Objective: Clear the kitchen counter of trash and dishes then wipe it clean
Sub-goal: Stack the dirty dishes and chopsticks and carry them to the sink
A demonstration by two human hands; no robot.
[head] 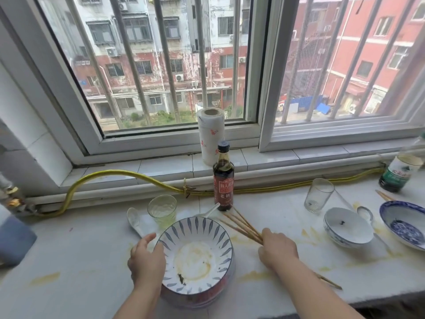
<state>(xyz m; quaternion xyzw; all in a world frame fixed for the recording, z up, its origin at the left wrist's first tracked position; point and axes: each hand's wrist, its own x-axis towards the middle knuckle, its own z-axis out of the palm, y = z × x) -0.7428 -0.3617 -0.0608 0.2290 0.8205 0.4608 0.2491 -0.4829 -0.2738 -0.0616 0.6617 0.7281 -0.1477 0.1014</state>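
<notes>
Window (262, 77): barred, fills the upper view; its tiled sill runs above the tabletop.
Tabletop (80, 261): pale, with yellow stains (253, 276) smeared in front of you and off to the right.
Hose (128, 174): yellow, lies along the foot of the sill from left to right.
Big bowl (195, 256): white with a blue leaf rim, directly before you, yellow residue inside. It sits on other dishes stacked beneath; how many cannot be told.
Blue dish (404, 224): far right, upright on the tabletop.
Small bowl (347, 229): white, just left of the blue dish, tilted toward you.
Left hand (147, 259): yours; it pinches the left rim of the big bowl, thumb on the inside, fingers outside.
Right hand (278, 249): yours; fingers curled round a bundle of chopsticks (241, 227), whose tips fan out toward the dark bottle.
Paper roll (210, 137): upright on the sill, centre.
Dark bottle (223, 180): sauce, red label, upright behind the big bowl.
Green-label bottle (400, 173): upright, far right, near the sill.
Clear glass (318, 195): upright, behind the small bowl.
Green glass (162, 211): upright, behind the big bowl's left rim.
White spoon (134, 221): flat, just left of the green glass.
Second spoon (208, 211): between the big bowl and the dark bottle.
Third spoon (365, 212): between the small bowl and the blue dish.
</notes>
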